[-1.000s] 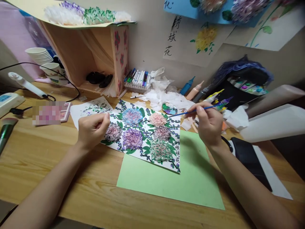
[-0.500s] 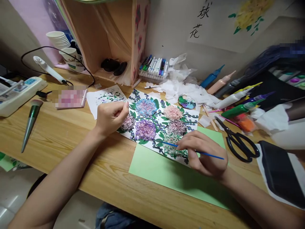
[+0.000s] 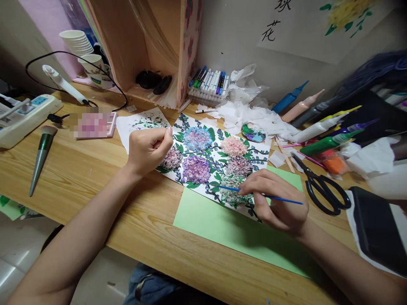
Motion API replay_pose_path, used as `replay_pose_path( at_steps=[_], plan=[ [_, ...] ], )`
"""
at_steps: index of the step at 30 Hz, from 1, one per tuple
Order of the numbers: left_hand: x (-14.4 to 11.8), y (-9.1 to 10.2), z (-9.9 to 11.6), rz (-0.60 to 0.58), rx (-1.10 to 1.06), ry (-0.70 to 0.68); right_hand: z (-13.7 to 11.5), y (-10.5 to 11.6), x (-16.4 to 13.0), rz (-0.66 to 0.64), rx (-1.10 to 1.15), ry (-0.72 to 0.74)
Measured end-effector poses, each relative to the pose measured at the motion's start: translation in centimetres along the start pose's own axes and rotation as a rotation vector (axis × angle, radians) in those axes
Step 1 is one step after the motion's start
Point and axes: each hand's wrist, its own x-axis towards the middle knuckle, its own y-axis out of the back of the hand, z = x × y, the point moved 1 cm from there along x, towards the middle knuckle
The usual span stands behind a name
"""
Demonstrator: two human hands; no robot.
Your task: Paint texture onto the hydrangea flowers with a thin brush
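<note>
My right hand pinches a thin blue paintbrush, whose tip points left at the lower middle of a flower painting. Whether the bristles touch the paper I cannot tell. The white sheet carries several round, textured blossoms in blue, purple, pink, black and green, with green leaves and dark sprigs between them. Closed in a fist, my left hand rests by the painting's left edge and covers part of it; nothing shows in its fingers. A light green sheet lies partly beneath the painting.
Black scissors and a dark flat case lie at the right. Behind stand paint bottles, a small paint palette, crumpled tissues and a marker box. A makeup brush and power strip lie left.
The view has shifted slightly, so most things sit a little higher and farther right. Both hands keep nearly the same pose; the brush stays in the right one, near the same spot.
</note>
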Motion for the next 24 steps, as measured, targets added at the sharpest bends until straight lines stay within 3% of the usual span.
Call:
replay_pose_path(
  at_steps=[24],
  plan=[
    [0.04, 0.00, 0.05, 0.009, 0.005, 0.009, 0.04, -0.18, -0.12, -0.002, -0.012, 0.012]
  ],
)
